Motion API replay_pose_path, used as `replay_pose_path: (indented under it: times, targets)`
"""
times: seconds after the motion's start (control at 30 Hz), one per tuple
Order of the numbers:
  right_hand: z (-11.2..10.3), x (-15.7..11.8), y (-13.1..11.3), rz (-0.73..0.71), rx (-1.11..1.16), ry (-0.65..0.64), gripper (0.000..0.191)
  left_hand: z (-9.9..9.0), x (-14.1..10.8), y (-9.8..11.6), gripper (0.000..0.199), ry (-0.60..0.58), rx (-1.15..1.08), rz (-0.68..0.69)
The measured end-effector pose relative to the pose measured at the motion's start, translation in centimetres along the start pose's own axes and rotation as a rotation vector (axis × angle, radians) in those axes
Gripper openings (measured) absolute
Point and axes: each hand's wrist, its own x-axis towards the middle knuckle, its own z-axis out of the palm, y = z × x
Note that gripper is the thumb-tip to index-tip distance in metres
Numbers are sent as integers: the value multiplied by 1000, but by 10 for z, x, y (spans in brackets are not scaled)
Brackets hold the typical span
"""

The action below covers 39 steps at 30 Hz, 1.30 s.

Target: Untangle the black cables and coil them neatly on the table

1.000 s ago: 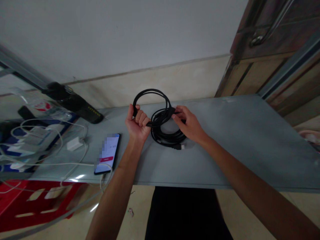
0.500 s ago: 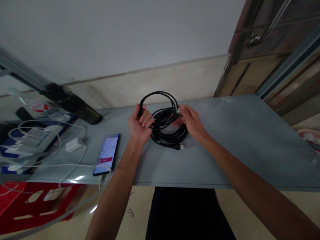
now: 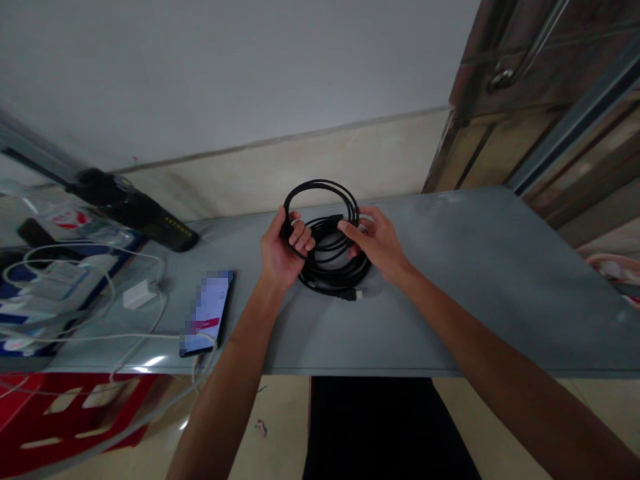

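Note:
A looped black cable is held up between my two hands. My left hand has its fingers curled round the left side of the loops. On the right side, my right hand pinches the loops between thumb and fingers; a light-coloured connector end partly shows there. Below the held loops, a second coil of black cable lies on the grey table. Its plug, with a pale tip, points right at the front of the coil.
Left of my arm lies a lit phone with a white cord. Near it are a white charger, a dark cylindrical object, a plastic bottle and tangled white cables. A red stool stands below the table. A wall rises behind.
My right hand has closed over the right side of the loops, its thumb now lying across them. The connector it held is more covered. The view has shifted slightly.

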Motion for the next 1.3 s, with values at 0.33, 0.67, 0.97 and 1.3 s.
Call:
replay_pose_path:
  times: [0.33, 0.67, 0.97, 1.3]
  targets:
    - [2, 1, -8, 35, 35, 61, 64, 1, -2, -4, 43, 1, 92, 24]
    - [2, -3, -8, 14, 35, 54, 59, 1, 0, -12, 34, 50, 190, 190]
    - [0, -2, -7, 21, -8, 78, 51, -20, 5, -22, 27, 152, 472, 427]
    - [-1, -2, -6, 5, 12, 79, 47, -22, 6, -21, 33, 143, 582, 462]
